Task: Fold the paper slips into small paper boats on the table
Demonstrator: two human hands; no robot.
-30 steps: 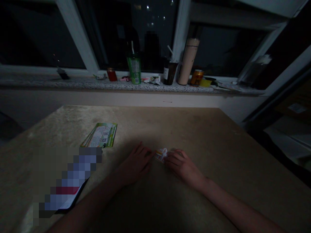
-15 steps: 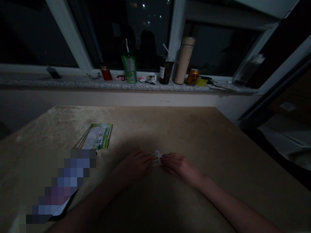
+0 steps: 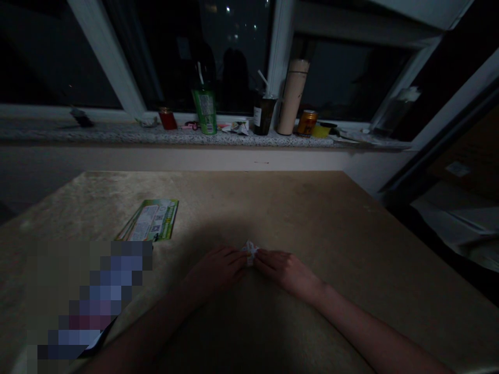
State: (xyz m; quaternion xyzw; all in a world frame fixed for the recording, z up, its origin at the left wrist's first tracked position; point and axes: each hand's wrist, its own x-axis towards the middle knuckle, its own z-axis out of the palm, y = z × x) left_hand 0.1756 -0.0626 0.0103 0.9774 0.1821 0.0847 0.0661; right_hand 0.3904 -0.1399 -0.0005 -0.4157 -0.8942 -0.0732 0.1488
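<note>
Fingers [image 3: 236, 256] bunched close together covered both sides of a small folded paper [image 3: 250, 249] on the desk [image 3: 312, 218]; I could not tell whether they pinched it or only pressed. Leftmost rested a phone [image 3: 107, 293], its screen mosaicked, just beside fanned green cards [image 3: 154, 221]; next came the left hand [image 3: 216, 268], the paper, then the right hand [image 3: 288, 270]. Along the granite sill [image 3: 128, 136] behind stood a red jar [image 3: 168, 120], green cup [image 3: 206, 112], dark drink cup [image 3: 263, 117], beige thermos [image 3: 292, 98] and orange can [image 3: 307, 124]

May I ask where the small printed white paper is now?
In the head view, the small printed white paper is below centre on the brown table, between the left hand and the right hand.
</note>
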